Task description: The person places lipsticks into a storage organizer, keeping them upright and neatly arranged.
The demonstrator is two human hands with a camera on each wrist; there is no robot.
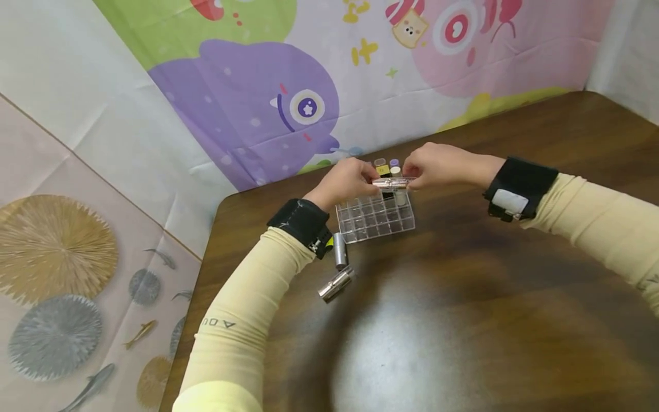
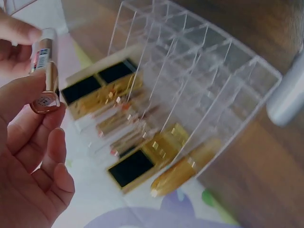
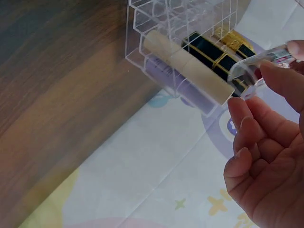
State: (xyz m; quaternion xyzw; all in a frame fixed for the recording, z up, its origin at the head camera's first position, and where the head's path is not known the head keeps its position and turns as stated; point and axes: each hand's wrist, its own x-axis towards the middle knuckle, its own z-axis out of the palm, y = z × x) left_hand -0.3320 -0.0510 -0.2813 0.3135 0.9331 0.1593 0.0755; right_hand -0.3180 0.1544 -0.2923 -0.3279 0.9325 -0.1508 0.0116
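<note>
Through the head camera I saw the left hand (image 1: 347,180) and right hand (image 1: 437,166) pinching a tube (image 1: 392,183) near the rack (image 1: 382,232), on a brown table (image 1: 489,274) before a cartoon cloth (image 1: 247,97). Only the left wrist camera gave me its end sticker (image 2: 46,101); only the right's, a lilac tube's (image 3: 197,99) side.

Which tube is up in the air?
The shiny tube held between the left hand and right hand; the others stand in the box or lie on the table.

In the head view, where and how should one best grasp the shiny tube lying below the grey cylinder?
Probably pinch the shiny tube across its long sides, near the middle, coming from above: it lies flat, both sides look free, and its upper-right end is close to the grey cylinder.
</note>
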